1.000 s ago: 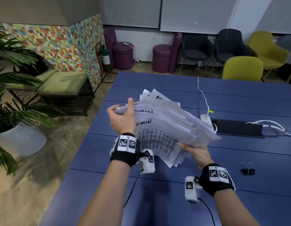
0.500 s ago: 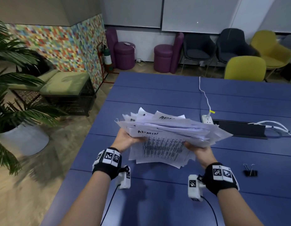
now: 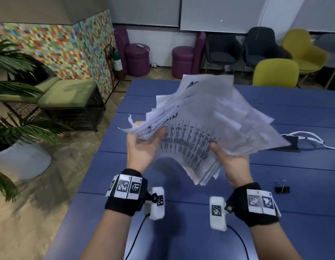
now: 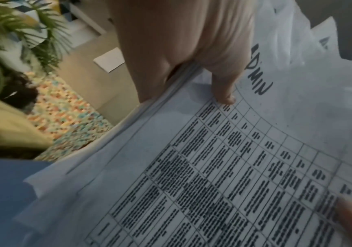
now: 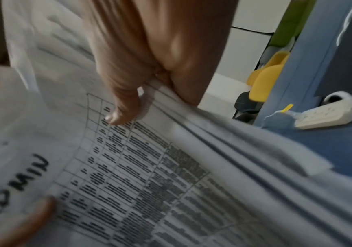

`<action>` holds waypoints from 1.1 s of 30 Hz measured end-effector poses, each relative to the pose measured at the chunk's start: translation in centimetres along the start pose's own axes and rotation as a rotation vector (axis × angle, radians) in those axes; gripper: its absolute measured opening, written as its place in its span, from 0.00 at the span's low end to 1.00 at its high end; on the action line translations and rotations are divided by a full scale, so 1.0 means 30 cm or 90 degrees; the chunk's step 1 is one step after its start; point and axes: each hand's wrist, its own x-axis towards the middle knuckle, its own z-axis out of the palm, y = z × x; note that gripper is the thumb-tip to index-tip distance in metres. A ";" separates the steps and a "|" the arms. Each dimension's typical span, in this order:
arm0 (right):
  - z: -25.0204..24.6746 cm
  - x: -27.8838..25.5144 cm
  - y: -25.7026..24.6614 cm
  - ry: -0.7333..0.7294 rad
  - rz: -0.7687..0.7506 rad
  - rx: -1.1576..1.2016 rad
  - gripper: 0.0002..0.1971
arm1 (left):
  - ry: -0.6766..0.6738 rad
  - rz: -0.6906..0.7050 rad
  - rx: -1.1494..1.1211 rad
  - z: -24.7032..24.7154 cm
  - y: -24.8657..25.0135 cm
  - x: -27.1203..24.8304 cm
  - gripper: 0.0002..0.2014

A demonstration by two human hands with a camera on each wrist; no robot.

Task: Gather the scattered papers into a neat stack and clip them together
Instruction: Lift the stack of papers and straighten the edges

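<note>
While sheets sit fanned: papers [image 3: 206, 128] lifted off table [image 3: 294, 109] for squaring.
Hands: left hand [image 3: 142, 145] and right hand [image 3: 232, 164] both grasp the edges.
Clip: binder clip [image 3: 281, 188] waits at 4 o'clock.

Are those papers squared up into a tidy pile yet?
No. The papers are fanned unevenly, corners jutting out, between the left hand and right hand.

The left hand [image 4: 181, 50] pinches the edge of the papers [image 4: 223, 167], thumb on top beside the handwritten "ADMIN". The top sheet carries a printed table. Beyond the papers' edge lie a potted plant [image 4: 18, 33] and mosaic wall [image 4: 65, 120].
</note>
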 end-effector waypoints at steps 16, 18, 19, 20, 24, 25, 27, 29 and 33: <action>-0.006 0.045 0.199 -0.089 0.125 0.001 0.45 | 0.157 -0.048 -0.102 0.032 -0.037 0.007 0.35; -0.009 0.048 0.196 -0.096 0.116 0.013 0.45 | 0.207 -0.054 -0.134 0.065 -0.006 0.015 0.30; -0.012 0.047 0.193 -0.105 0.109 0.013 0.44 | 0.218 -0.045 -0.137 0.074 -0.002 0.022 0.26; -0.015 0.045 0.190 -0.112 0.106 0.013 0.42 | 0.218 -0.033 -0.129 0.079 -0.002 0.031 0.21; -0.035 0.040 0.173 -0.121 0.076 0.027 0.20 | 0.199 0.031 -0.096 0.070 -0.015 0.055 0.10; -0.041 0.041 0.173 -0.126 0.067 0.028 0.19 | 0.196 0.040 -0.088 0.066 -0.014 0.058 0.08; -0.048 0.047 0.180 -0.136 0.058 0.028 0.20 | 0.188 0.046 -0.077 0.059 -0.011 0.064 0.05; -0.052 0.052 0.188 -0.144 0.063 0.039 0.27 | 0.177 0.057 -0.064 0.049 -0.004 0.065 0.03; -0.054 0.061 0.192 -0.135 0.066 0.052 0.42 | 0.118 0.094 -0.049 0.033 0.001 0.063 0.16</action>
